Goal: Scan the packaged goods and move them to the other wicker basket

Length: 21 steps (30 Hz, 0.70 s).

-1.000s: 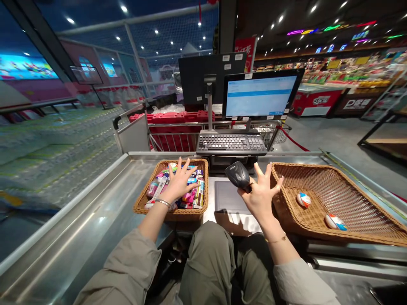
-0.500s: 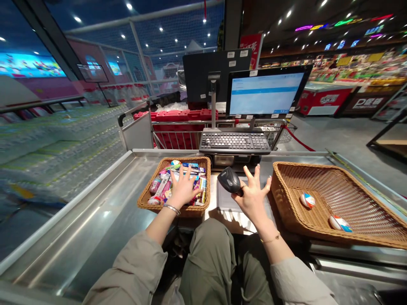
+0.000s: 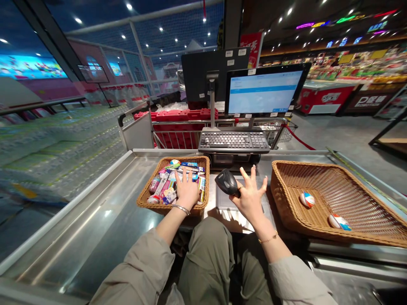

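While fingers (image 3: 253,176) splay, right hand (image 3: 249,201) holding scanner (image 3: 225,181), gap before basket edge (image 3: 280,195), empty left hand (image 3: 188,192) over packets (image 3: 163,182)

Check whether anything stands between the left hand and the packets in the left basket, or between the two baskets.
Nothing visible separates the left hand from the packets below it. Between the left basket and right basket, the right hand holds the black scanner above the grey pad.

Worn on the head, the single camera looks toward twelve o'clock and down, the counter (image 3: 79,237) close below, the screen (image 3: 264,94) farther off near one o'clock.
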### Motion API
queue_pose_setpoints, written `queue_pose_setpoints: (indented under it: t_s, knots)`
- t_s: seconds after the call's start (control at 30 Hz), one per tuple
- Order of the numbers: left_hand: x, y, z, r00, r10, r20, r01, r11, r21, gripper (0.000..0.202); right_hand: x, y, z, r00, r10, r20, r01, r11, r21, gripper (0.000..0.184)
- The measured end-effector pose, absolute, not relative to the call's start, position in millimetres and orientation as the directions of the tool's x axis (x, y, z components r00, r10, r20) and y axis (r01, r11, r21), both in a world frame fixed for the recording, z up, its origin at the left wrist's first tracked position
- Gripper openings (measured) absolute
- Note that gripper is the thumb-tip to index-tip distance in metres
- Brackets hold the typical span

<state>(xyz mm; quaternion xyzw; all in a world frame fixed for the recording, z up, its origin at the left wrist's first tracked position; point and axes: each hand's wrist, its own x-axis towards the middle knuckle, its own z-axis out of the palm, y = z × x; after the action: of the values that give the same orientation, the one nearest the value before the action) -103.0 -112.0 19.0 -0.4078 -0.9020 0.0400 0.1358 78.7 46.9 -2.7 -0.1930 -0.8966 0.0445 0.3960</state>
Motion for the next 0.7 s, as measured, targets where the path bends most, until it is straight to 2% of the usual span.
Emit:
queue_pose_setpoints:
  t_s: [0.2, 0.7]
  knots:
    - [-106, -112, 18, -0.628, 0.739, 0.243, 0.687, 0.673, -0.273, 0.024, 80, 49, -6, -0.615, 0.374, 0.694, 0.308, 0.924, -0.225, 0.036]
    - [-114, -155, 64, -0.573, 0.726, 0.380, 0.732, 0.662, -0.162, 0.021, 80, 49, -7, -0.617, 0.371, 0.694, 0.293, 0.927, -0.234, 0.034]
